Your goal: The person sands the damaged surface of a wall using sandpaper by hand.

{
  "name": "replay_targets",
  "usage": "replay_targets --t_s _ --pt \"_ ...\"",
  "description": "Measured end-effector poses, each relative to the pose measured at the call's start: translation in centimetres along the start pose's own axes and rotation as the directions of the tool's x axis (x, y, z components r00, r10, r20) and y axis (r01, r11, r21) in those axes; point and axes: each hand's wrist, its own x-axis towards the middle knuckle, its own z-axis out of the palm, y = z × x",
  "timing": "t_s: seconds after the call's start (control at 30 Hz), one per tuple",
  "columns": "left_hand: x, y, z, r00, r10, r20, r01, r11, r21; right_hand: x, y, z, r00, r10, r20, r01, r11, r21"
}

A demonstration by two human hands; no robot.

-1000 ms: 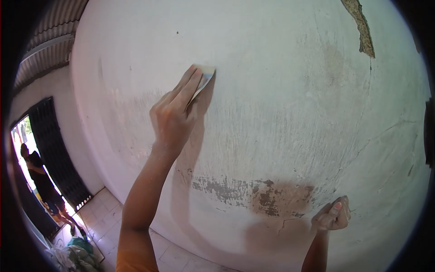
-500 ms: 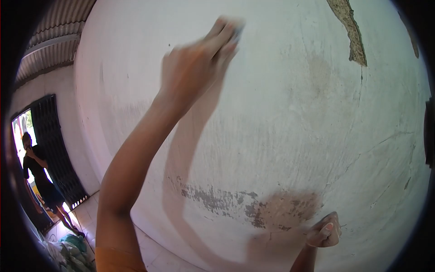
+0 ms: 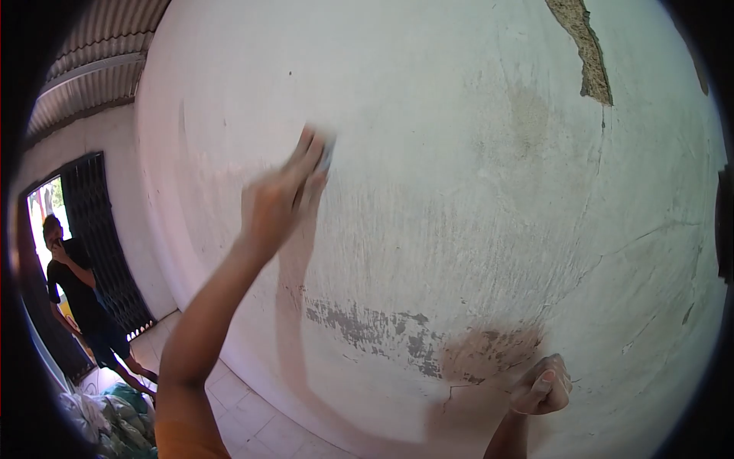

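Observation:
My left hand (image 3: 279,195) is raised against the white wall (image 3: 397,153), its fingers pressed over a thin folded sheet (image 3: 327,155) that looks blurred at the fingertips. Lower right, my right hand (image 3: 541,385) is curled with the thumb across the fingers, close to the wall; whatever it may hold is hidden. Between the hands and lower down, the paint is worn off in a grey patch (image 3: 367,329) beside a brownish one (image 3: 485,353). Fine vertical streaks mark the surface above them.
A person (image 3: 80,298) in dark clothes stands by the doorway at the left, near a black folding gate (image 3: 107,229). Plastic bags (image 3: 115,421) lie on the tiled floor (image 3: 248,413). Broken plaster (image 3: 587,57) exposes rough material at the upper right.
My left hand went up the wall, then came back down with the sheet. My right hand stays curled at the lower right. The person at the doorway has shifted and appears nearer.

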Motion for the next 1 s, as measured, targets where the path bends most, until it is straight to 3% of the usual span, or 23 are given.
replay_targets --t_s 0.13,0.27,0.3,0.43,0.53,0.6,0.7,0.83,0.93,0.97,1.0 --pt "4.3 0.4 0.8 0.993 0.016 -0.118 -0.019 1.000 -0.022 0.5 0.0 0.1 0.992 -0.073 0.103 0.082 0.993 -0.086" --pt "12.9 1.8 0.3 0.993 -0.007 -0.117 0.004 1.000 -0.027 0.1 -0.3 0.9 1.000 -0.008 0.020 0.010 0.995 -0.100" --pt "11.0 1.6 -0.2 0.993 0.034 -0.112 -0.028 0.998 0.050 0.0 -0.4 0.6 1.000 0.019 0.018 -0.017 0.994 -0.111" --pt "0.2 -1.1 -0.2 0.999 0.045 -0.015 -0.046 0.998 -0.032 -0.3 0.2 0.3 0.997 -0.028 0.070 0.035 0.993 -0.112" --pt "5.1 -0.4 0.6 0.998 0.039 -0.040 -0.041 0.997 -0.061 0.0 0.0 1.5 0.997 -0.075 -0.026 0.070 0.988 -0.140" --pt "12.7 1.9 -1.1 0.997 0.048 0.053 -0.053 0.994 0.097 0.1 -0.4 1.8 0.998 -0.051 -0.046 0.040 0.977 -0.207" --pt "13.0 1.5 -0.8 0.996 0.083 0.019 -0.083 0.996 0.023 -0.2 -0.5 2.1 0.993 -0.034 -0.116 0.010 0.978 -0.209" --pt "0.9 -1.6 -1.5 0.989 0.064 0.133 -0.055 0.996 -0.073 -0.2 -0.4 1.9 0.998 -0.039 -0.058 0.028 0.985 -0.171" --pt "2.2 -1.3 -0.3 0.994 0.043 0.096 -0.042 0.999 -0.018 -0.1 -0.7 2.3 0.998 -0.038 -0.049 0.026 0.972 -0.233" --pt "5.6 -1.1 0.3 0.992 0.127 -0.021 -0.128 0.992 -0.020 -0.1 -0.7 2.3 0.998 -0.030 -0.061 0.014 0.967 -0.253" --pt "9.2 -0.2 0.1 0.995 0.096 -0.037 -0.099 0.992 -0.074 -0.2 -0.7 2.4 0.997 -0.021 -0.076 0.000 0.962 -0.272"
